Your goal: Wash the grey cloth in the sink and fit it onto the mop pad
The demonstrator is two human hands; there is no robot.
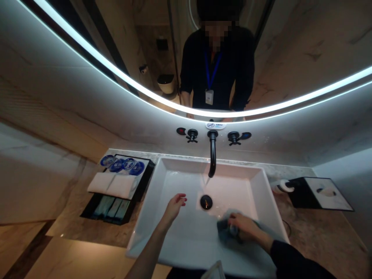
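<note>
Right hand (244, 225) clutches a seemingly grey cloth (223, 229); left hand (174, 205) is empty. Cloth swept far-left could snag the round black drain (206, 202).

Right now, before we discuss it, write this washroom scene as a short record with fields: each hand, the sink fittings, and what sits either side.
Left hand: empty, over the white rectangular sink
Right hand: gripping a crumpled grey-blue cloth in the sink
Sink fittings: black drain stopper, black wall-mounted spout, two black cross handles
Left of sink: black tray, folded white towels, blue-marked round items
Right of sink: black box, pale top
Unclear: whether water runs
</note>
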